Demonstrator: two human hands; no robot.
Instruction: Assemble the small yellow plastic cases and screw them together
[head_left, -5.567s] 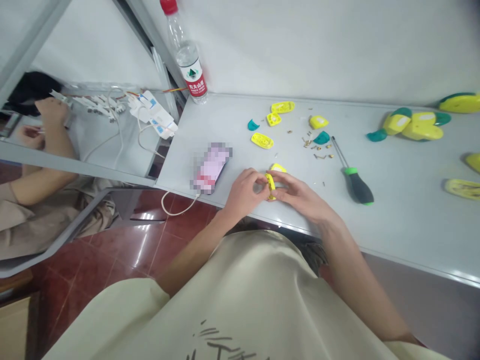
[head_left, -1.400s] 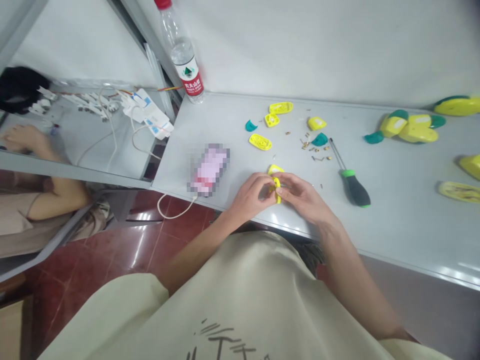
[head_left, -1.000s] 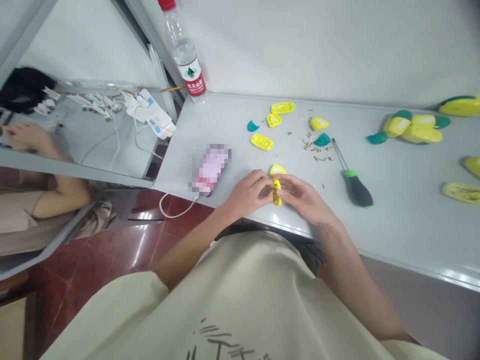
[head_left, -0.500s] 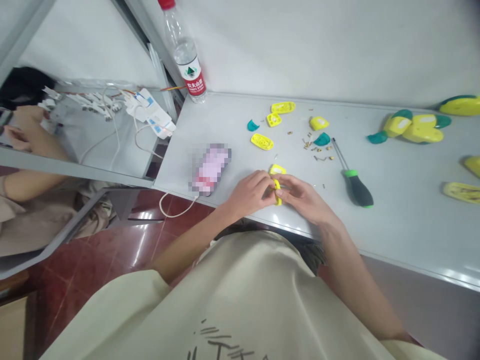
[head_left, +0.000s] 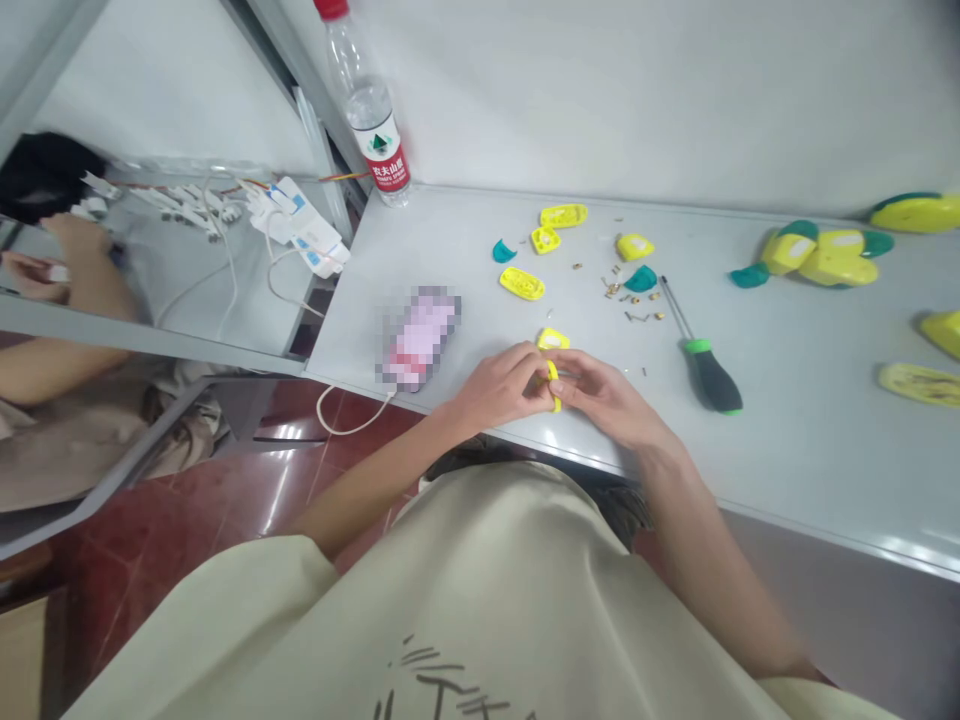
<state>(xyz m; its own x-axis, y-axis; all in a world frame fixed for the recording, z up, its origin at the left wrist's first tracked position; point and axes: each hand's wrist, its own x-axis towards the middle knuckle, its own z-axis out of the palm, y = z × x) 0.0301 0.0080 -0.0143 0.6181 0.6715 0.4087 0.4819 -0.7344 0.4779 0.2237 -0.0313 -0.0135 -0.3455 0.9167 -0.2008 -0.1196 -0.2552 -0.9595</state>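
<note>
Between my two hands, near the front edge of the table, a small yellow plastic piece (head_left: 555,388) is held on edge. The fingers of my left hand (head_left: 507,384) are closed on its left side, and those of my right hand (head_left: 600,390) pinch it from the right. Just beyond my fingertips lies a yellow shell part (head_left: 553,339). Farther back are a yellow oval shell (head_left: 523,283), a small yellow housing (head_left: 545,239), a long yellow shell (head_left: 564,215) and a teal cap (head_left: 503,251). My fingers hide part of the held piece.
A screwdriver (head_left: 712,375) lies to the right, near small metal parts (head_left: 634,298) and a teal piece (head_left: 641,278). Yellow-green assemblies (head_left: 832,257) stand farther right. A phone (head_left: 421,338) with a cable and a water bottle (head_left: 380,140) are at left. Another person's hand (head_left: 75,235) shows beyond the frame.
The view has shifted very slightly. My hands keep the yellow piece in nearly the same place. At far left, the other person's hands have moved a little.
</note>
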